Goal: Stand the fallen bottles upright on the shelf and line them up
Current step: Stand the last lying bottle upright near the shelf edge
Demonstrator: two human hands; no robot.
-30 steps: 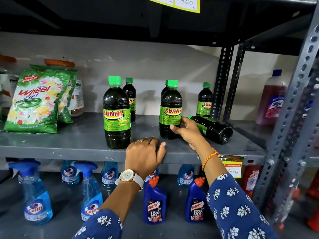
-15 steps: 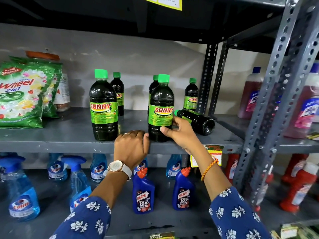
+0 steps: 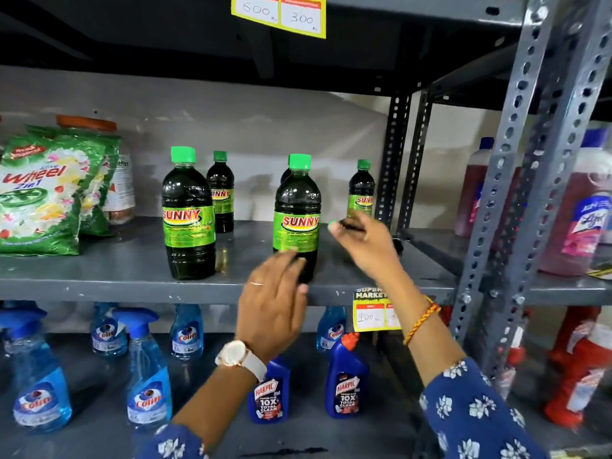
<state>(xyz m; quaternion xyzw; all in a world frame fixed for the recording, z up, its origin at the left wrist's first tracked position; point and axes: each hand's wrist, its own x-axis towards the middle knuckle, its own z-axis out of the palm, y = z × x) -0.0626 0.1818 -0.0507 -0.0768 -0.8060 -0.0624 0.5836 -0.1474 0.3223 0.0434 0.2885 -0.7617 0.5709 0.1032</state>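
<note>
Dark Sunny bottles with green caps stand on the grey shelf (image 3: 99, 270). One stands at front left (image 3: 188, 220) and one at front right (image 3: 297, 213). Two smaller-looking ones stand at the back (image 3: 221, 193) (image 3: 361, 190), and another is mostly hidden behind the front right one. A fallen bottle (image 3: 399, 246) lies on its side at the right, mostly covered by my right hand (image 3: 371, 250), whose fingers curl over its neck. My left hand (image 3: 275, 306) hovers with fingers apart before the front right bottle's base, holding nothing.
Green Wheel detergent bags (image 3: 39, 200) and a jar (image 3: 122, 193) fill the shelf's left end. Perforated metal posts (image 3: 394, 160) (image 3: 530, 160) bound the right side, with pink bottles (image 3: 589, 220) beyond. Colin sprays (image 3: 149, 376) and Harpic bottles (image 3: 346, 382) stand on the shelf below.
My right hand left the front right bottle and moved right onto the fallen bottle. My left hand lifted off the shelf edge and spread its fingers.
</note>
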